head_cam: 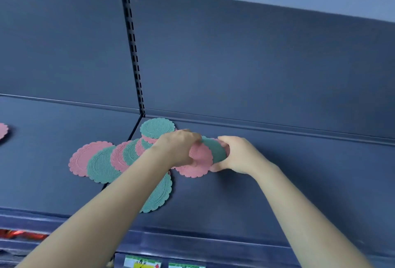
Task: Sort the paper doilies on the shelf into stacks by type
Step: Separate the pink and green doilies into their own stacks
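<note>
We had both hands at the middle of the dark blue shelf, close together. Our left hand curled its fingers and thumb round the left edge of a pink doily. That doily lay nearly flat, its near edge by the shelf surface. Our right hand grasped a green doily, fingers curled over the top and thumb underneath. This one was lifted off the shelf and bent into a curve, overlapping the right side of the pink doily.

The doilies were round with scalloped rims, so none had a long axis of its own. The loose ones lay flat, face up. A row of doilies overlapped one another in alternating pink and green. It ran from the left of the shelf back and rightward to our left wrist. A back green doily lay flat just beside the back panel, near the foot of the slotted post. A front green doily lay nearer us, partly under our left forearm. A lone pink doily sat well apart at the far left edge. Price labels showed on the front rail below.
</note>
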A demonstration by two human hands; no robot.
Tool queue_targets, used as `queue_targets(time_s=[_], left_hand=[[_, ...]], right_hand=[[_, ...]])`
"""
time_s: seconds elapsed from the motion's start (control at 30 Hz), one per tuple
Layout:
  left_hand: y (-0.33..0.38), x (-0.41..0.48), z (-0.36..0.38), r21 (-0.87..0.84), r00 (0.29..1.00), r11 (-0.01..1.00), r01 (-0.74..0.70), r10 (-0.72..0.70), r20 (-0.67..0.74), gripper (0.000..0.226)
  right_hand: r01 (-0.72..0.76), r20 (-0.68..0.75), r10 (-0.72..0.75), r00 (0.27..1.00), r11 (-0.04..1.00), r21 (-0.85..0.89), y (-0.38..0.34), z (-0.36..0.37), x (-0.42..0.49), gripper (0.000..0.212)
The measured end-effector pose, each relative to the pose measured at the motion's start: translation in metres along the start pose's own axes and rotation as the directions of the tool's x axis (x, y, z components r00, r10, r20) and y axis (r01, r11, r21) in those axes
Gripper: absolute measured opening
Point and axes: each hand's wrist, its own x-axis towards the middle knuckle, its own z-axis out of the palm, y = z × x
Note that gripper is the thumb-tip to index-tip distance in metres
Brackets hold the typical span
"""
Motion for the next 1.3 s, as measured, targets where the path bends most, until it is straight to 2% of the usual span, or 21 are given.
queue_targets(time_s=[0.13, 0.23, 0.37, 0.43, 0.5, 0.57, 0.63, 0.7, 0.77, 0.83, 0.9, 0.97, 1.03, 1.1, 1.2, 1.3], left_hand=[[-0.001, 0.007, 0.0, -0.093, 1.0, 0.995, 0.021, -0.022, -0.01, 0.064], [0.002, 0.014, -0.002, -0.194, 0.991, 0.973, 0.123, -0.131, -0.028, 0.052], [0.014, 0.012, -0.004, -0.156, 0.973, 0.963, 0.222, -0.229, -0.033, 0.052], [0.021, 0.004, -0.008, -0.121, 0.963, 0.963, 0.239, -0.251, -0.095, 0.042], [0.026, -0.011, -0.01, -0.178, 0.941, 0.955, 0.237, -0.272, -0.204, 0.033], [0.029, -0.035, -0.01, -0.353, 0.855, 0.912, 0.208, -0.345, -0.388, 0.017], [0.029, -0.065, -0.012, -0.496, 0.699, 0.847, 0.192, -0.472, -0.537, 0.008], [0.025, -0.103, -0.016, -0.615, 0.548, 0.765, 0.192, -0.604, -0.58, 0.009], [0.019, -0.144, -0.021, -0.737, 0.428, 0.658, 0.155, -0.717, -0.55, 0.016], [0.009, -0.184, -0.023, -0.823, 0.345, 0.562, 0.079, -0.79, -0.507, 0.025], [-0.007, -0.225, -0.02, -0.898, 0.248, 0.437, -0.039, -0.867, -0.433, 0.024], [-0.034, -0.263, -0.011, -0.951, 0.161, 0.292, -0.099, -0.939, -0.305, 0.017], [-0.066, -0.298, 0.0, -0.983, 0.135, 0.154, -0.104, -0.977, -0.167, 0.015], [-0.097, -0.328, 0.01, -0.991, 0.12, 0.075, -0.113, -0.989, -0.089, 0.016], [-0.137, -0.352, 0.012, -0.981, 0.098, 0.032, -0.191, -0.994, -0.051, 0.032], [-0.182, -0.354, 0.002, -0.981, 0.132, 0.002, -0.193, -0.991, -0.028, 0.039]], right_hand=[[0.003, 0.093, 0.005, 0.996, 0.996, -0.089, 0.001, -0.009, 0.021, 0.072], [0.04, 0.097, -0.028, 0.995, 0.991, -0.128, 0.007, -0.01, 0.027, 0.076], [0.122, 0.075, -0.115, 0.991, 0.987, -0.102, 0.015, -0.007, 0.025, 0.07], [0.202, 0.049, -0.201, 0.978, 0.979, -0.034, 0.019, -0.007, 0.022, 0.064], [0.275, 0.012, -0.283, 0.959, 0.94, 0.202, 0.018, -0.009, 0.016, 0.046], [0.307, -0.017, -0.336, 0.942, 0.835, 0.456, 0.012, -0.016, 0.01, 0.029], [0.362, -0.096, -0.379, 0.92, 0.732, 0.578, -0.002, -0.023, 0.005, 0.018], [0.377, -0.162, -0.371, 0.915, 0.638, 0.671, -0.022, -0.026, 0.0, 0.014], [0.315, -0.126, -0.358, 0.925, 0.54, 0.781, -0.047, -0.02, -0.006, 0.015], [0.247, -0.051, -0.381, 0.923, 0.486, 0.838, -0.072, -0.004, -0.012, 0.013], [0.214, -0.014, -0.388, 0.922, 0.478, 0.852, -0.098, 0.017, -0.016, 0.011], [0.19, 0.008, -0.373, 0.928, 0.489, 0.851, -0.126, 0.042, -0.02, 0.013], [0.175, 0.02, -0.355, 0.934, 0.508, 0.843, -0.153, 0.069, -0.024, 0.013], [0.163, 0.024, -0.337, 0.941, 0.514, 0.842, -0.18, 0.096, -0.027, 0.014], [0.122, 0.052, -0.327, 0.944, 0.489, 0.864, -0.214, 0.131, -0.027, 0.014], [0.088, 0.074, -0.322, 0.944, 0.46, 0.884, -0.239, 0.154, -0.023, 0.006]])
